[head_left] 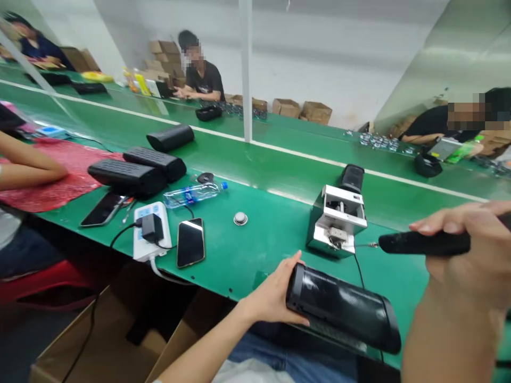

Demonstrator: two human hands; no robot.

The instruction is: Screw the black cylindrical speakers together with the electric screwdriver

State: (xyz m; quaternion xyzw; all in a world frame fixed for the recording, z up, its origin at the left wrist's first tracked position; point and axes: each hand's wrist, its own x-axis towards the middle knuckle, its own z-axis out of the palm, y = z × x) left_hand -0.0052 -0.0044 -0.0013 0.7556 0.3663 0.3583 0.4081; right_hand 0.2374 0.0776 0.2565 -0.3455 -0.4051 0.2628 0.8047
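Note:
My left hand [271, 298] grips the left end of a black oblong casing [343, 306], which looks like a speaker, at the bench's front edge. In my right hand [467, 255] is a black electric screwdriver [423, 243], held level with its bit pointing left. A small screw seems to sit on the bit's tip. That bit reaches toward a metal box [337, 226], apparently a screw feeder, standing just beyond the casing. Whether the bit touches the feeder I cannot tell. Behind the feeder lies another black casing [352, 178].
On the green bench [223, 255] lie a phone [190, 242], a white power strip [139, 244], a water bottle [195, 194], a round metal part [240, 218] and several black casings [123, 175]. Co-workers sit left and across. An open carton [104, 340] stands below the bench.

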